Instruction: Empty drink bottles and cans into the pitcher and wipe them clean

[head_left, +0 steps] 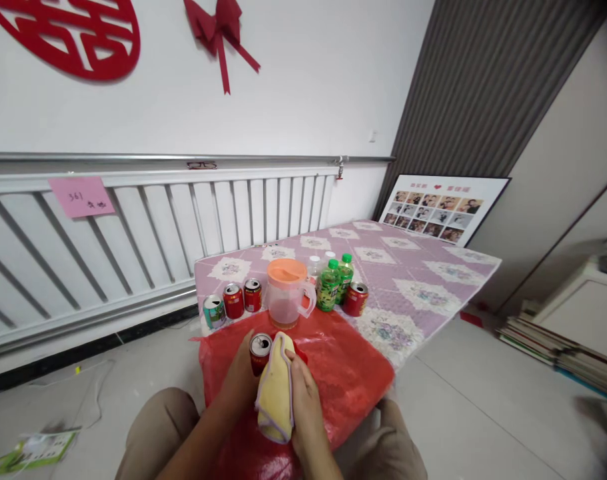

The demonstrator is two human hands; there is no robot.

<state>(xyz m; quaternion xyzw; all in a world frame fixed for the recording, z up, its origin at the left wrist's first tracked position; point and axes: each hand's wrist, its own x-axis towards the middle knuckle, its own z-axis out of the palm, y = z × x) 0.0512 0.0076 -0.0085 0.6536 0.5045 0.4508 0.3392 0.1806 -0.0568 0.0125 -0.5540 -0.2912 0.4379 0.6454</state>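
Observation:
My left hand (242, 369) is closed around a dark red drink can (260, 351), its opened top facing up. In my right hand (304, 393) is a folded yellow cloth (274, 398) with a pale purple edge, held against the can's right side. Both hands are over a red plastic sheet (343, 373) spread on the table's near end. Just beyond them stands a clear plastic pitcher (284, 303) with an orange lid (286, 269) and a little brownish liquid at its bottom.
Left of the pitcher stand a teal can (214, 313) and two red cans (234, 302). On its right are green-capped bottles (329, 288), white-capped bottles and another red can (356, 300). A radiator (263, 207) runs behind the patterned tablecloth (408, 273); a photo board (440, 207) leans at the far end.

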